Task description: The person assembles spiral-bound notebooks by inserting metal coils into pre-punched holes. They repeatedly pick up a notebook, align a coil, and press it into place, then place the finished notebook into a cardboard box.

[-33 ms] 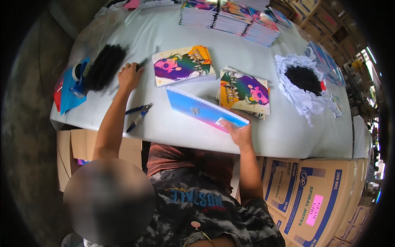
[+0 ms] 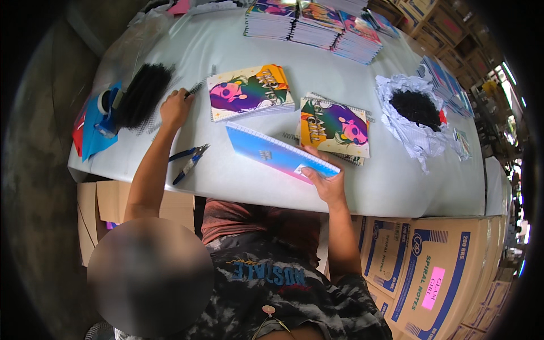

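Note:
My right hand (image 2: pixel 326 180) grips a notebook (image 2: pixel 277 152) with a blue-to-pink cover by its right end. Small punched holes run along its upper edge, and it is tilted above the table's near side. My left hand (image 2: pixel 174 109) is pinched on a thin black spiral coil (image 2: pixel 198 86), which sticks out to the upper right. A pile of black spiral coils (image 2: pixel 146 93) lies just left of that hand. Beyond the held notebook rest a stack of illustrated notebooks (image 2: pixel 249 93) and, further right, a second stack (image 2: pixel 334 127).
Pliers (image 2: pixel 191 164) with dark blue handles lie near the front edge. A tape dispenser (image 2: pixel 106 116) sits at left on blue sheets. At right, crumpled paper (image 2: pixel 391 107) holds a black tangle (image 2: pixel 416 107). Tall notebook stacks (image 2: pixel 317 28) stand at the back; cartons (image 2: pixel 430 277) are below right.
My left hand has shifted slightly, and the coil in its fingers shows more clearly. My right hand keeps its hold on the notebook. The whole view has moved a little.

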The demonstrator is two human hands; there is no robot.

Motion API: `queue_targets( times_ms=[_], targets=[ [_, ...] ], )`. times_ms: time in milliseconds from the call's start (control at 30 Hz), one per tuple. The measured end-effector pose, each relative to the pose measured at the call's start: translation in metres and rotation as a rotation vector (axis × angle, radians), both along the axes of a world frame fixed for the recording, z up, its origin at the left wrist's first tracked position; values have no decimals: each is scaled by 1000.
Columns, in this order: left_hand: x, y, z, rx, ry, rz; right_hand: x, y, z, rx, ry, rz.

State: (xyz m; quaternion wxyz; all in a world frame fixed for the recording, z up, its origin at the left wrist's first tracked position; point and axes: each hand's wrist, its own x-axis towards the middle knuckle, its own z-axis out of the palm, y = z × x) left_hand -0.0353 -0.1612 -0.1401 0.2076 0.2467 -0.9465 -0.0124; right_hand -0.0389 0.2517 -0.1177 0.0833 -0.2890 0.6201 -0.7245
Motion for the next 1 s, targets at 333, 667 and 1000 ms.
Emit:
queue_targets(
  times_ms=[333, 667, 1000],
  targets=[
    [24, 13, 91, 347, 67, -68, -9, 7, 0, -20, 84, 15],
    [59, 131, 90, 1068, -80, -626, -4, 5, 5, 48, 70, -77],
    [44, 127, 99, 1100, -27, -547, -12, 5, 9, 92, 282, 1]
  ],
)
